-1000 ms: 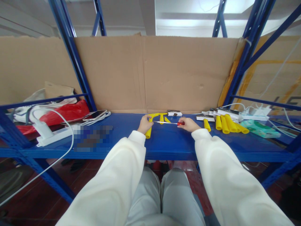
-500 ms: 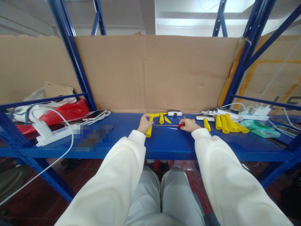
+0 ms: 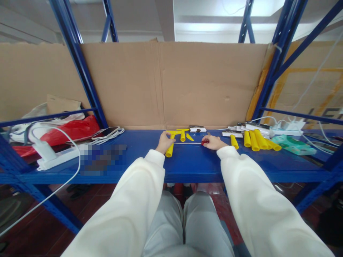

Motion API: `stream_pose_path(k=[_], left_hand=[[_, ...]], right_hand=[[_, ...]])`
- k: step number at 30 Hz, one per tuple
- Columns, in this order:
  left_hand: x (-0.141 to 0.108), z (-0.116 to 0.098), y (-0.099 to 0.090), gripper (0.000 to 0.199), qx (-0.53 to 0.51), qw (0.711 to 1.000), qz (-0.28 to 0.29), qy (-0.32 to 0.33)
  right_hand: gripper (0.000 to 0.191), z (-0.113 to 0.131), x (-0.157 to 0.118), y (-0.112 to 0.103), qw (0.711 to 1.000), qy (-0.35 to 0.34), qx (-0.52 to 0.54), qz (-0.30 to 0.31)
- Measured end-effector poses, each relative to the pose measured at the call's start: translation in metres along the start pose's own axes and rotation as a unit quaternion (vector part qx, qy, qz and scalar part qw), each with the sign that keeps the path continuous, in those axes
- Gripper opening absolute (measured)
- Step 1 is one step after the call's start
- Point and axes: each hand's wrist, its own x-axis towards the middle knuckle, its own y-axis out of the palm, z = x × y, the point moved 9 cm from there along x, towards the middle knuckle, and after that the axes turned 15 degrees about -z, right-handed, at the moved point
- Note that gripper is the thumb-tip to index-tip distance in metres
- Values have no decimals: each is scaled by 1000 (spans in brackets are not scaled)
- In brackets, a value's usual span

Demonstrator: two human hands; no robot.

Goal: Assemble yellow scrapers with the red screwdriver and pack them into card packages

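My left hand (image 3: 164,142) is closed round a yellow T-shaped piece (image 3: 169,152), whose handle rests on the blue tabletop (image 3: 193,160). In my right hand (image 3: 212,142) is the red handle of a screwdriver (image 3: 205,141); its thin metal shaft (image 3: 189,143) points left to the yellow piece. Whether the tip touches it is too small to tell. Behind, between the hands, lie another yellow T-shaped piece (image 3: 183,136) and a small flat yellow piece (image 3: 189,137).
Several yellow tubes (image 3: 254,141) lie to the right by black-and-white boxes (image 3: 257,126) and a green packet (image 3: 293,144). A power strip (image 3: 57,157), red bag (image 3: 71,130) and phone (image 3: 107,132) are at left. Cardboard (image 3: 187,82) stands behind.
The whole view has shifted slightly. My right hand has turned a little on the screwdriver's handle, and my left hand still holds the yellow piece.
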Motion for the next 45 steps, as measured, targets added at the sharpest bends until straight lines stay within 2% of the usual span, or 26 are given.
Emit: stream_pose_path(k=[6, 12, 22, 29, 37, 41, 45], left_hand=[[-4, -2, 1, 47, 15, 1000, 4, -12], [-11, -5, 5, 38, 23, 999, 17, -27], [1, 7, 6, 39, 64, 997, -6, -32], [5, 11, 4, 25, 76, 996, -20, -34], [3, 11, 8, 23, 27, 998, 7, -64], [3, 5, 2, 21, 24, 999, -13, -39], [5, -2, -10, 23, 74, 996, -42, 10]], right_hand=[[30, 0, 2, 1, 1000, -12, 10, -7], [31, 2, 0, 0, 1000, -13, 13, 1], [33, -9, 3, 4, 999, 5, -41, -1], [29, -21, 5, 1, 997, 25, -65, -22], [35, -32, 2, -7, 991, 89, -97, -21], [36, -34, 1, -10, 989, 100, -108, -21], [40, -37, 3, -5, 991, 93, -97, -17]])
